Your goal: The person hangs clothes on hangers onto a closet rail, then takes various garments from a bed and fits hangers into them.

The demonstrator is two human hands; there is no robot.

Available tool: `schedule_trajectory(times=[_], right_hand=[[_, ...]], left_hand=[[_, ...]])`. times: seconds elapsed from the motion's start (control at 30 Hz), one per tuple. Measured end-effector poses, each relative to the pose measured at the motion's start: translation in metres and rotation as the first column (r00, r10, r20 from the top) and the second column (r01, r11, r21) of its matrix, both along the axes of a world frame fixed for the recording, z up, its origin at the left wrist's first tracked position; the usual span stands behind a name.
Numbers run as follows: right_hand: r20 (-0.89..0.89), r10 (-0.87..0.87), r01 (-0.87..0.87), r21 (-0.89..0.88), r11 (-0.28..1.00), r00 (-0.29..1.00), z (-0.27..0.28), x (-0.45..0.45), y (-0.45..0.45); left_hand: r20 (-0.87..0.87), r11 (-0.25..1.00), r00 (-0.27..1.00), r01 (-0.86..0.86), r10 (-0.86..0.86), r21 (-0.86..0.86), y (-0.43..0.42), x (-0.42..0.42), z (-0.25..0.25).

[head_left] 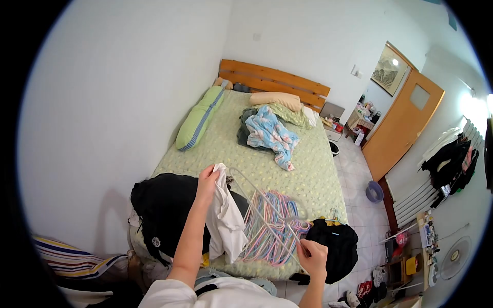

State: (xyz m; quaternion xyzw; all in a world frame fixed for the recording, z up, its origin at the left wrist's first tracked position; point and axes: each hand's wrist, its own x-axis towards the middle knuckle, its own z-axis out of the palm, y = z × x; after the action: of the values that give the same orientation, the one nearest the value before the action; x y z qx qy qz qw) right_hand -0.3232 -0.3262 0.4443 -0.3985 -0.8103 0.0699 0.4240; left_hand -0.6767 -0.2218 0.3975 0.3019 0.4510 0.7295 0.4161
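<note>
Cloth [226, 226] at twelve o'clock, likely soft and light, pinched by its top edge in left hand [207, 180], best held there; hanger [264, 198] at one o'clock, likely stiff, clamped in right hand [314, 255].

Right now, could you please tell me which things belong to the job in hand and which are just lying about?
Likely part of it:
white garment in the left hand;
pale hanger in the right hand;
coloured hangers;
black clothes on either side.

Seemingly just lying about:
green bolster;
light-blue cloth;
purple basin;
shoes.
</note>
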Motion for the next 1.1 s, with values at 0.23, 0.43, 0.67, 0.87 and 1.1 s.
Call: schedule_trajectory(times=[0.23, 0.43, 0.67, 0.87, 1.1], right_hand=[[-0.005, -0.023, 0.023, 0.103, 0.994, 1.0, 0.022, 0.015, -0.007], [-0.022, -0.009, 0.013, 0.193, 0.981, 1.0, 0.03, 0.022, -0.001], [-0.026, 0.001, 0.004, 0.214, 0.977, 1.0, 0.039, 0.014, 0.005], [-0.024, 0.021, -0.015, 0.207, 0.978, 0.999, 0.046, 0.001, -0.001], [-0.034, -0.108, 0.113, 0.17, 0.979, 0.994, 0.063, 0.006, -0.007]], left_hand=[[-0.162, 0.998, 0.986, 0.049, -0.043, 0.034, 0.003, 0.001, 0.041], [-0.363, 0.994, 0.931, 0.006, 0.035, 0.111, 0.004, 0.004, 0.081], [-0.709, 0.964, 0.664, -0.067, 0.237, 0.259, -0.004, 0.009, 0.101], [-0.802, 0.938, 0.504, -0.055, 0.321, 0.341, -0.02, 0.018, 0.113], [-0.77, 0.931, 0.544, -0.062, 0.334, 0.36, -0.015, 0.017, 0.106]])
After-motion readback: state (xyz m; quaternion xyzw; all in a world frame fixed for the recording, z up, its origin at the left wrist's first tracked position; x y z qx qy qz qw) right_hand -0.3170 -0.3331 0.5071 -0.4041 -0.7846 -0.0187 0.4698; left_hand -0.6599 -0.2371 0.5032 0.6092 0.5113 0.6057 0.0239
